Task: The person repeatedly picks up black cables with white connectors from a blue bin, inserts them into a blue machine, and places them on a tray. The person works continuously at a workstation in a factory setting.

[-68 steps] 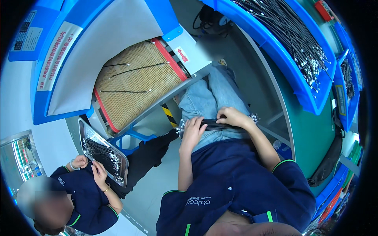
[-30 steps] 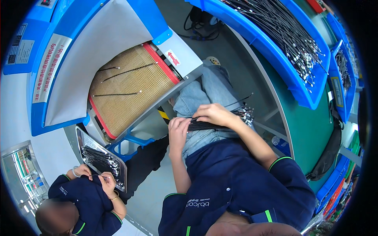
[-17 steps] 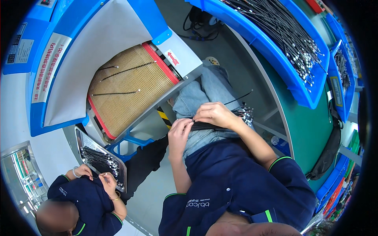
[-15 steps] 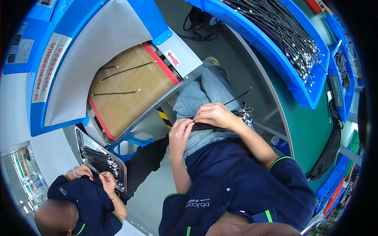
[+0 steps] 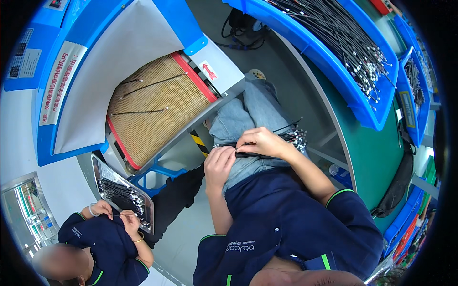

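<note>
Over the lap, the fingertips of the left hand [image 5: 219, 162] and the right hand [image 5: 261, 142] meet, both apparently pinched on one end of a single black cable [image 5: 286, 127]; the exact contact is too small to make out. This cable passes under the right hand, and its far end juts out just above the right end of the cable bundle [image 5: 249, 155]. The bundle lies across the jeans [image 5: 253, 102], partly hidden by the right hand, silvery tips fanned out.

So one cable seems singled out while many remain gathered; whether those are finished or waiting, I cannot tell. Up and left of the bundle, three cables [image 5: 153, 86] lie spaced apart on a mesh belt [image 5: 157, 126]. Down and left of it, a co-worker's hand [image 5: 130, 222] helps hold a thin cable beside a metal tray [image 5: 101, 167] heaped with more. Up and right of the bundle, a blue bin [image 5: 329, 66] holds the largest pile.
</note>
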`<state>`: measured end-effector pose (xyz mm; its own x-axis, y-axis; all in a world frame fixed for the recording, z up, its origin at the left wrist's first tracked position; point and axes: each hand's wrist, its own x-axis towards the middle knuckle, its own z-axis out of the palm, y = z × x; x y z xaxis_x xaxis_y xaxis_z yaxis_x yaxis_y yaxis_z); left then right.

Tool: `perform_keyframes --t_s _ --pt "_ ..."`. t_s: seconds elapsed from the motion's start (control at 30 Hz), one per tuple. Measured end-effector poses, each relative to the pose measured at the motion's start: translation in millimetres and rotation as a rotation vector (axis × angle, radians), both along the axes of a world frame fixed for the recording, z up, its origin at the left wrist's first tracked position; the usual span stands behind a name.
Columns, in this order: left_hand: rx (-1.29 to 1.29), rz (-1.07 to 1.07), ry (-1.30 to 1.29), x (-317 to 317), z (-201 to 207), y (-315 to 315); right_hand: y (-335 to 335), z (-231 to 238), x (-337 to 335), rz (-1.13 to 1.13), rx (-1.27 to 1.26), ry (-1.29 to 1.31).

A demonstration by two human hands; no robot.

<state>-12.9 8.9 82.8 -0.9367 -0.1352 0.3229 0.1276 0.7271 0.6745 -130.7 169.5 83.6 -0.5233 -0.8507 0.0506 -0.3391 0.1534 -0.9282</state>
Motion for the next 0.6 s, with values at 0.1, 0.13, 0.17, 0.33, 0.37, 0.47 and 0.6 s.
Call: perform_keyframes --t_s 0.1,0.13,0.17,0.33,0.37,0.47,0.6 --pt "0.038 -0.003 -0.022 0 -2 -3 7 0 -5 -0.017 0.000 -0.026" --pt "0.045 0.001 -0.027 0 -3 -2 9 2 -8 -0.010 0.013 -0.030" --pt "0.052 0.006 -0.032 0 -4 -2 11 2 -9 -0.002 0.026 -0.034" --pt "0.022 0.004 0.024 -1 -3 -1 8 -1 -6 0.002 -0.011 -0.003" --pt "0.014 0.010 0.032 0 -3 -3 7 -1 -5 0.007 -0.005 -0.011" --pt "-0.038 0.003 0.011 -3 1 -8 7 0 -7 0.007 -0.020 0.007" --pt "-0.063 0.065 -0.029 5 -4 -25 24 -4 -24 -0.012 -0.012 0.180"
